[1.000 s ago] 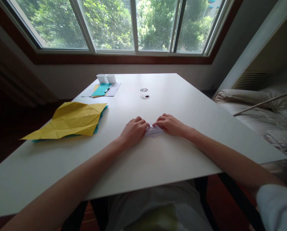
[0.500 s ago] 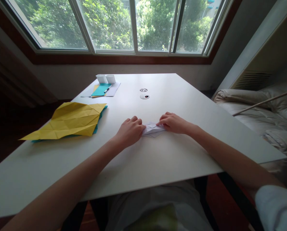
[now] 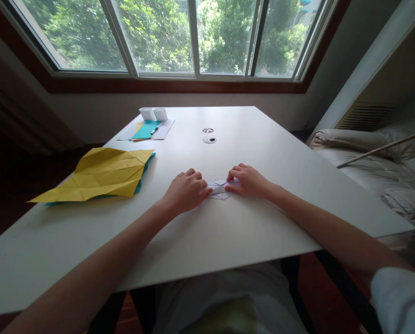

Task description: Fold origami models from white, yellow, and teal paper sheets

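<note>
- Folded white paper (image 3: 218, 190): lies on the white table (image 3: 263, 222), in front of the person, between both hands; creases are visible, its outer ends covered by fingers.
- Left hand (image 3: 186, 189): grasps the left end of the folded white paper, thumb on the near side, fingers curled.
- Right hand (image 3: 247, 180): grasps the right end between thumb and curled fingers.
- Yellow sheet (image 3: 113, 174): creased, lies left of the left hand, well apart from it, on top of a teal sheet (image 3: 139, 185).
- Pen (image 3: 155, 130): rests on the small teal paper (image 3: 145, 131) at the far left.
- Two white containers (image 3: 153, 114): stand just behind that paper.
</note>
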Action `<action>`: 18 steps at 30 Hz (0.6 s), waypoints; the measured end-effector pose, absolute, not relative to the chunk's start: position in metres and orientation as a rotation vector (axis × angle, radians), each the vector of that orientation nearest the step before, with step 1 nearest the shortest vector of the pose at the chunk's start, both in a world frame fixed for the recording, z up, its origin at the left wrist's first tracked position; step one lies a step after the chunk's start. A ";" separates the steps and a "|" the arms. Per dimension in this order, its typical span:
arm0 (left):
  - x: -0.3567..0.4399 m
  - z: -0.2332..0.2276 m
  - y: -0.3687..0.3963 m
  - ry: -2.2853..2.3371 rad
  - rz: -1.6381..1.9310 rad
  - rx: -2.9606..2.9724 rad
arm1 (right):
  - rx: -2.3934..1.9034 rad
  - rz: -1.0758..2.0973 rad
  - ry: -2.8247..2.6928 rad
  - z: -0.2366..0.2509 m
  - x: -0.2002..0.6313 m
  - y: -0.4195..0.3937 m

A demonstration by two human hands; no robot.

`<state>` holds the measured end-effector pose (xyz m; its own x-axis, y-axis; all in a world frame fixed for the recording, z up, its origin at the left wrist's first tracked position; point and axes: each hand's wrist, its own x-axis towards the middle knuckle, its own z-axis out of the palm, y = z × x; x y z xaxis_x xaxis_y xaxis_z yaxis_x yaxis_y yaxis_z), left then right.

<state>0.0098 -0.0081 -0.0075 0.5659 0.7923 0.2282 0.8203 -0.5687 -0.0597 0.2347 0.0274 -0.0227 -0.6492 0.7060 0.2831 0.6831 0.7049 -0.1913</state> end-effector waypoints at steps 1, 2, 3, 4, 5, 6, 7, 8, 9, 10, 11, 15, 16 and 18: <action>0.010 -0.008 -0.008 -1.367 -0.270 -2.638 | -1.100 0.093 -2.559 -0.025 0.233 0.027; 0.010 -0.009 -0.007 -1.364 -0.275 -2.643 | -1.104 0.101 -2.545 -0.026 0.232 0.028; 0.010 -0.009 -0.007 -1.363 -0.283 -2.647 | -1.101 0.116 -2.539 -0.027 0.231 0.028; 0.009 -0.010 -0.006 -1.363 -0.293 -2.653 | -1.088 0.132 -2.538 -0.028 0.231 0.028; 0.009 -0.010 -0.006 -1.362 -0.303 -2.662 | -1.065 0.149 -2.541 -0.028 0.231 0.028; 0.008 -0.010 -0.005 -1.361 -0.312 -2.673 | -1.035 0.167 -2.548 -0.028 0.231 0.028; 0.008 -0.010 -0.005 -1.357 -0.317 -2.687 | -1.000 0.184 -2.555 -0.028 0.231 0.028; 0.007 -0.010 -0.004 -1.353 -0.321 -2.703 | -0.961 0.203 -2.563 -0.027 0.232 0.028; 0.006 -0.010 -0.004 -1.350 -0.324 -2.718 | -0.920 0.223 -2.572 -0.027 0.232 0.028; 0.006 -0.010 -0.003 -1.349 -0.330 -2.732 | -0.884 0.244 -2.578 -0.027 0.232 0.028; 0.005 -0.011 -0.003 -1.353 -0.343 -2.737 | -0.853 0.265 -2.581 -0.028 0.232 0.028; 0.005 -0.014 -0.002 -1.410 -0.403 -2.704 | -0.811 0.333 -2.562 -0.029 0.232 0.030; 0.006 -0.014 -0.002 -1.428 -0.408 -2.698 | -0.821 0.342 -2.558 -0.030 0.232 0.030; 0.008 -0.015 -0.003 -1.458 -0.405 -2.700 | -0.856 0.343 -2.555 -0.029 0.232 0.030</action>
